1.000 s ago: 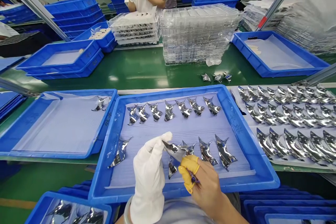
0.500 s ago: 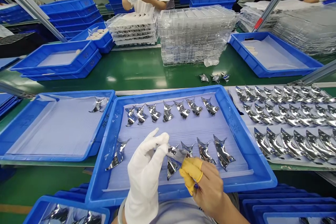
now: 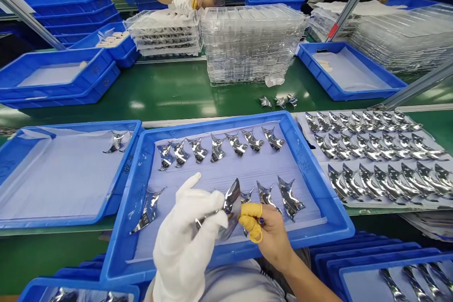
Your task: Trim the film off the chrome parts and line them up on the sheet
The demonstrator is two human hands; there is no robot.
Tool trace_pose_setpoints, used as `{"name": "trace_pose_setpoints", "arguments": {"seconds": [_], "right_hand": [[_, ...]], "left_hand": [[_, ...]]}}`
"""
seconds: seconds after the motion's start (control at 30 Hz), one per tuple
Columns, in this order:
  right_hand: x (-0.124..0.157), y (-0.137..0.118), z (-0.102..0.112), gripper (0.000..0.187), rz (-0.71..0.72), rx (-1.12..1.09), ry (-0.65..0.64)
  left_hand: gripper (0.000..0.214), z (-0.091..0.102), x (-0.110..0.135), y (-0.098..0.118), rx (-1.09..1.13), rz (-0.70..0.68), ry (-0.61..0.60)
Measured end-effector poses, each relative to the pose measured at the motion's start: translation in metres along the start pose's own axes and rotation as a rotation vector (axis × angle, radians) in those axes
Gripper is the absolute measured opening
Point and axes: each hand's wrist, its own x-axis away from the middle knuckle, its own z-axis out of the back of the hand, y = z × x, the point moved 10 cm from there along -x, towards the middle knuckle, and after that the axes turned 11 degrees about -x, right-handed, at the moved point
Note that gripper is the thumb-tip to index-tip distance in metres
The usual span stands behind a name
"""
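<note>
My left hand [image 3: 184, 240], in a white glove, pinches a shiny chrome fin-shaped part [image 3: 230, 205] above the near edge of the middle blue tray [image 3: 311, 184]. My right hand [image 3: 271, 238], bare with yellow finger cots on thumb and forefinger, grips the same part from the right and seems to hold a small dark tool. The tray is lined with pale foam and holds a back row of several chrome parts [image 3: 215, 147] and a few more in the front row [image 3: 288, 200].
A blue tray [image 3: 21, 207] on the left holds one chrome part. Rows of chrome parts [image 3: 371, 151] lie on a sheet at right. Beyond the green belt [image 3: 170, 92] stand clear tray stacks [image 3: 251, 42], blue crates and other workers.
Both hands have lifted the chrome part and turned it from lying flat to standing on edge. The view has shifted, so everything sits further left in the picture.
</note>
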Motion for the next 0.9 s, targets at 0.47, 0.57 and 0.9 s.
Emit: {"name": "trace_pose_setpoints", "arguments": {"seconds": [0.47,0.57,0.9], "right_hand": [[0.015,0.036,-0.005,0.039,-0.394,-0.418,0.079],[0.016,0.038,-0.006,0.038,-0.403,-0.46,0.085],[0.016,0.049,-0.015,0.046,-0.537,-0.637,0.131]], "left_hand": [[0.038,-0.016,0.006,-0.06,0.085,0.697,-0.052],[0.039,-0.016,0.005,-0.059,0.088,0.694,-0.037],[0.022,-0.011,-0.006,-0.046,0.023,0.534,0.031]]}}
